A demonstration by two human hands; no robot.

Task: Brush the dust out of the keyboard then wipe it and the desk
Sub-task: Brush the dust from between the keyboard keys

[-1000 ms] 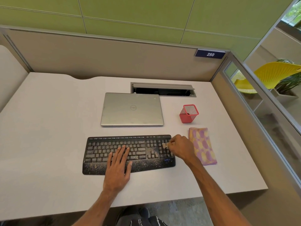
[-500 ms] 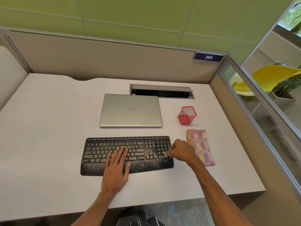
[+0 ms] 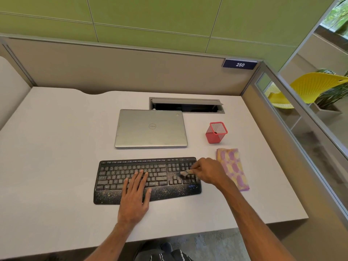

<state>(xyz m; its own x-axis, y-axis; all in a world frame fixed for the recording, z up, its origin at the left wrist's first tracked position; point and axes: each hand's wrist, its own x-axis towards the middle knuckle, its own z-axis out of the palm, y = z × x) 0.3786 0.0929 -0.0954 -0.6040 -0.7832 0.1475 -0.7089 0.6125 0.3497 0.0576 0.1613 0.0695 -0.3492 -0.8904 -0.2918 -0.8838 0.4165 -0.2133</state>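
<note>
While left hand (image 3: pixel 134 196) presses keyboard (image 3: pixel 113 176), right (image 3: pixel 209 172) grips brush (image 3: pixel 184 173).

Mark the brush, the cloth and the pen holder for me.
brush (image 3: pixel 185 172), head view, on its pale bristle end.
cloth (image 3: pixel 233 169), head view, middle of the folded pink and yellow fabric.
pen holder (image 3: pixel 214 138), head view, on its red mesh front wall.

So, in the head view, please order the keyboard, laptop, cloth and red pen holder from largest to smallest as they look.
1. keyboard, widest, though nearest the camera
2. laptop
3. cloth
4. red pen holder
</note>
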